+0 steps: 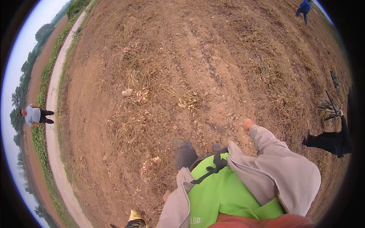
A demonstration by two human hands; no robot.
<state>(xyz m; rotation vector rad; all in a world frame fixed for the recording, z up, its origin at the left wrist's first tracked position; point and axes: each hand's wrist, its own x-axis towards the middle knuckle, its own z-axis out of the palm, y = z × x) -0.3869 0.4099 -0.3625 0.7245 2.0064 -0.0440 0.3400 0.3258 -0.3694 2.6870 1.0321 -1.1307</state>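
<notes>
My right hand [247,124] hangs over bare soil to the right of my legs, its fingers curled in with nothing seen in them. Only a small part of my left hand [166,195] shows beyond its sleeve, low in the view, and its fingers are hidden. Ahead of my feet lies a pulled peanut plant [189,102] with a cluster of pale pods. More peanut pods [142,95] sit among dry stalks to the left, beside a small whitish lump [127,92]. Another pod cluster [152,162] rests nearer my left side. Neither hand touches any plants.
Rows of dried plants [279,85] run along the brown field. A person in a grey shirt [33,115] stands by the pale path [56,110] at left. A darkly dressed person [329,143] is at right, another in blue [304,8] farther off. A black-and-gold object [135,219] shows at bottom.
</notes>
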